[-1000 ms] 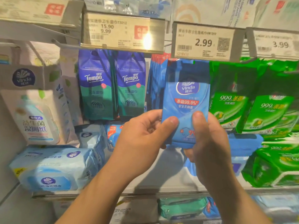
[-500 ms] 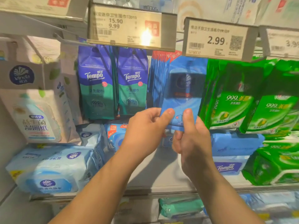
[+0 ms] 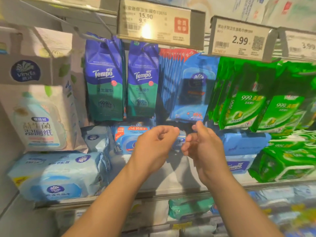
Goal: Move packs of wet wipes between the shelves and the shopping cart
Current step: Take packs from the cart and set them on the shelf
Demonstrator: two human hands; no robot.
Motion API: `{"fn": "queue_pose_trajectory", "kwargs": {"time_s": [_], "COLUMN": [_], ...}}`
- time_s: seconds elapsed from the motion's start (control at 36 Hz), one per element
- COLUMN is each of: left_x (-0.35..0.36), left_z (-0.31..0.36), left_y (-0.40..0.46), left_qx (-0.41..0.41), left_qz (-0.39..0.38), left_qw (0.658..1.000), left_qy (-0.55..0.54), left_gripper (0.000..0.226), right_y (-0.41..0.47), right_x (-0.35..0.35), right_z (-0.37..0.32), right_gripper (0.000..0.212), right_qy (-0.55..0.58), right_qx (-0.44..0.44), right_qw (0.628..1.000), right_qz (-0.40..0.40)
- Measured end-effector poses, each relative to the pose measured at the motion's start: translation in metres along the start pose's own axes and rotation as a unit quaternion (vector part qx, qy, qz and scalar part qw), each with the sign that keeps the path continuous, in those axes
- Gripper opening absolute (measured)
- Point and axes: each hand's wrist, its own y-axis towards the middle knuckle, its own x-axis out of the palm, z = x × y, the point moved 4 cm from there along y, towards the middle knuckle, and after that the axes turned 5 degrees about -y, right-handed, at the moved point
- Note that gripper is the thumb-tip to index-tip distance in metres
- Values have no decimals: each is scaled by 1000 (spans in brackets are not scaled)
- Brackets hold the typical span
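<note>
A thin blue pack of wet wipes [image 3: 193, 93] hangs at the front of a row of the same packs, under the price tag that says 2.99 [image 3: 239, 40]. It is shiny and flat. It has a round dark logo near the top, a dark patch in the middle, and red numbers near the bottom. The packs behind it show red top edges.

Both hands are just below this pack and hold nothing. The left hand [image 3: 153, 144] has its fingers loosely curled. The right hand [image 3: 203, 144] is also loose, with its thumb pointing up close to the bottom edge of the pack. I cannot tell if the thumb touches it.

To the left hang two purple and green Tempo packs [image 3: 123, 79]. To the right hang bright green packs [image 3: 256, 100]. A big pale blue pack [image 3: 58, 175] lies on the shelf [image 3: 171, 185] at the near left.
</note>
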Motion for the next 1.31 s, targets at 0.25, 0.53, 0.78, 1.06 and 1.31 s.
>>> {"fn": "queue_pose_trajectory", "kwargs": {"time_s": [0.25,0.53,0.78,1.06,1.31], "left_x": [-26,-27,-18,-2,-27], "left_z": [-31,-36,-36,-32,-24], "left_y": [-43,-93,-146,-239,-320], "left_qx": [56,96,5,-58,-151], "left_qz": [-32,6,-1,67,141], "left_qw": [954,892,873,853,836], "left_qy": [293,441,487,514,507], "left_gripper": [99,88,111,94,95], "right_y": [-37,-82,-108,-148,-205], "right_x": [-18,-20,-55,-100,-83], "right_z": [26,36,41,51,53], "right_gripper": [21,43,53,53,47], "right_qy": [-275,-613,-660,-666,-636], "right_qx": [0,-12,-69,-78,-117], "right_qw": [961,784,739,718,715], "right_qz": [6,-91,-119,-185,-264]}}
